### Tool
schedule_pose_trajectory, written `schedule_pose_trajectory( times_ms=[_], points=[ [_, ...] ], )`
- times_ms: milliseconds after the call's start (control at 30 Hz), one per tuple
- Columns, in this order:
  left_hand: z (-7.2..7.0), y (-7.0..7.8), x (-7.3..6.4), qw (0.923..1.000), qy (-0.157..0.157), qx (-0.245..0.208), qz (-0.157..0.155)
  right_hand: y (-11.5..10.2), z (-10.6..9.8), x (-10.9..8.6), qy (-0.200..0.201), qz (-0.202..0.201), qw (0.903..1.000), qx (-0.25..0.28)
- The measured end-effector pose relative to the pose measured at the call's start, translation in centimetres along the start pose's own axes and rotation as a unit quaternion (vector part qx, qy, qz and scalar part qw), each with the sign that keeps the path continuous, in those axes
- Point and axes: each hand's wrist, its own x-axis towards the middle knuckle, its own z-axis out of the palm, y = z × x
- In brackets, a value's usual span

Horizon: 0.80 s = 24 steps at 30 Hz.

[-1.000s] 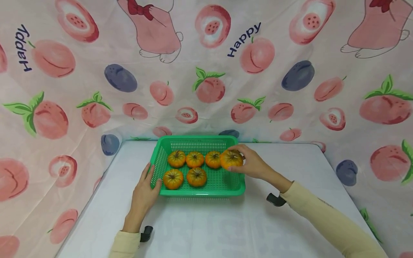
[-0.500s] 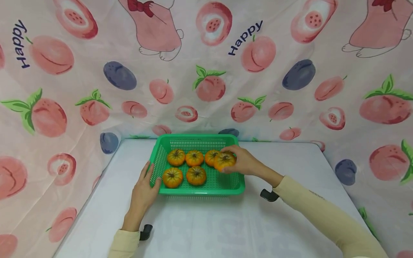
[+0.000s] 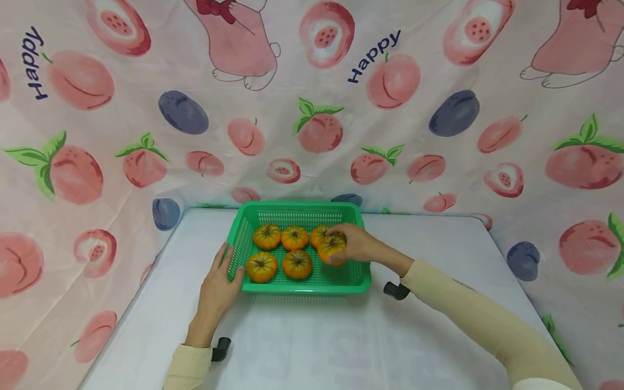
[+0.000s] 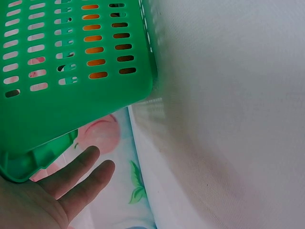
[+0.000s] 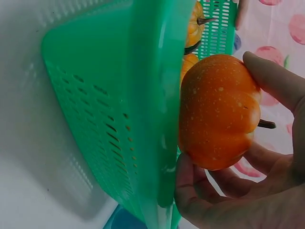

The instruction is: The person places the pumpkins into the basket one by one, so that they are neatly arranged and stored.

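My right hand (image 3: 358, 244) holds a small orange pumpkin (image 5: 219, 112) between thumb and fingers, over the right half of a green plastic basket (image 3: 312, 290). The pumpkin's short dark stem points away from the basket wall in the right wrist view. In the head view it partly covers another pumpkin (image 3: 319, 235) behind it. Several more lie in the basket: two in the back row at left and two in front, one a ribbed pumpkin (image 3: 261, 267). My left hand (image 3: 219, 290) rests at the basket's left side, fingers straight along the outside and thumb near the rim.
The basket stands on a white-covered table (image 3: 312, 341), near its back edge. Behind and beside the table hangs a pink cloth (image 3: 322, 179) printed with fruit. Black wrist-worn pieces, such as the right black mount (image 3: 396, 291), stick out below both wrists.
My right hand has carried its pumpkin leftward and slightly lower, from beside the basket's right rim to in front of the back-row pumpkin. The left hand stays put.
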Motion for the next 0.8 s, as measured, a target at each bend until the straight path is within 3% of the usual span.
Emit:
schedule_pose_trajectory(
  times_ms=[367,800],
  points=[
    [0.0,0.0,0.0,1.0,0.006,0.004,0.005,-0.3,1.0,1.8,-0.035,0.033,0.9986,-0.021],
    [0.0,0.0,0.0,0.9999,0.009,-0.009,0.005,-1.3,1.0,3.5,-0.078,0.08,0.9938,0.004]
  ],
)
